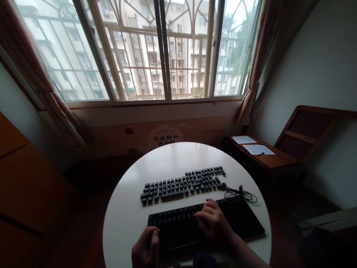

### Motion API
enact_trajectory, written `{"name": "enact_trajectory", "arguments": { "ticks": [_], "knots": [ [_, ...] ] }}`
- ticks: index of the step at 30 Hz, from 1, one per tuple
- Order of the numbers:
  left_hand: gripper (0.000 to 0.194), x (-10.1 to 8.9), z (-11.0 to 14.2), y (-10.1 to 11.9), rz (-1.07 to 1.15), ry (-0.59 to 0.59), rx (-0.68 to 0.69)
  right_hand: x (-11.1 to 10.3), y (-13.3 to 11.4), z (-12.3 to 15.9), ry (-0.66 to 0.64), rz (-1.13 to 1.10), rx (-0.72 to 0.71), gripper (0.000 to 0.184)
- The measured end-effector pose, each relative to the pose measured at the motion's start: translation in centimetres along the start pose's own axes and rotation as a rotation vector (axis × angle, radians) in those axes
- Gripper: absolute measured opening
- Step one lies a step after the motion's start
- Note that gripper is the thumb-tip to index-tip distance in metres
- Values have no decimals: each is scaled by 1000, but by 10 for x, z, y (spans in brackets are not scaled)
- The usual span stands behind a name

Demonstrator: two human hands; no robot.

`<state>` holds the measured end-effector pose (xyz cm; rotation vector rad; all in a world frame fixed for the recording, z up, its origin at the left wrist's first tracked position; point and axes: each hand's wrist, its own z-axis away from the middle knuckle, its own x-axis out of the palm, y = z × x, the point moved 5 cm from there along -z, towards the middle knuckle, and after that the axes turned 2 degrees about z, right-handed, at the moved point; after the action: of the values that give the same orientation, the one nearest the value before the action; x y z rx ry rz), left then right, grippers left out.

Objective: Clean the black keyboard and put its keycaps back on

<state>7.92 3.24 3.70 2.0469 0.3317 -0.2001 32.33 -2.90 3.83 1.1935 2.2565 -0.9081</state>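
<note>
A black keyboard (240, 219) lies at the near side of the round white table. Its upper rows bear keycaps; the lower and right areas look bare and dark. At its left edge my left hand (146, 245) is closed, thumb and curled fingers against the edge. My right hand (213, 221) is over the keyboard's middle near the upper rows, fingers bent and pinched together; anything between the fingertips is hidden. Beyond the keyboard, loose black keycaps (178, 186) lie in rows laid out like a keyboard, a long space bar (172, 195) among them.
A coiled black cable (242, 194) rests at the keyboard's upper right, on the round white table (122, 223). To the right, a wooden chair (284, 158) holds paper sheets (259, 149) and a pen (260, 154). A barred window (167, 56) and curtains are ahead.
</note>
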Motion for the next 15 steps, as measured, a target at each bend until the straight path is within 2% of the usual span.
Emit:
{"name": "enact_trajectory", "arguments": {
  "ticks": [5, 7, 11, 15],
  "knots": [
    [29, -3, -2, -12, -12, -63, 44, -3, -1, 0, 32, 13, -12, 15],
    [28, -5, -3, -12, -11, -51, 49, -3, -3, 1, 20, 10, -24, 16],
    [28, -7, -4, -5, -13, -10, 54, -9, -7, -3, -37, 3, -47, 16],
    [28, -15, 1, 4, -25, 24, 91, -23, -1, -25, -146, 24, -80, 19]
  ]
}}
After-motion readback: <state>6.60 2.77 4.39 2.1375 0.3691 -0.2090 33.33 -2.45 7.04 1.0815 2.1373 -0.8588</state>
